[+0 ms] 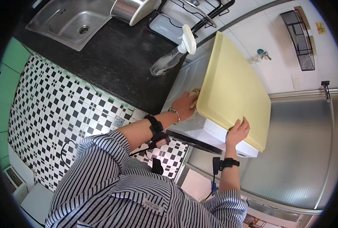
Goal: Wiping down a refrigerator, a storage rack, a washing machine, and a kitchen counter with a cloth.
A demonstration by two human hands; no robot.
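A white front-loading washing machine stands before me, with a pale yellow cover over its top and a dark round door at its front. My left hand presses a crumpled beige cloth against the machine's side wall, just below the cover's rim. Part of the cloth is hidden under my fingers. My right hand rests on the front edge of the top, holding nothing, its fingers spread over the yellow cover. On the dark countertop beside the machine stands a clear spray bottle with a white trigger head.
A steel sink is set into the countertop, with a metal pot beside it. Behind the bottle is a black wire rack. A tap and mesh basket are on the wall. A frosted sliding panel borders the right.
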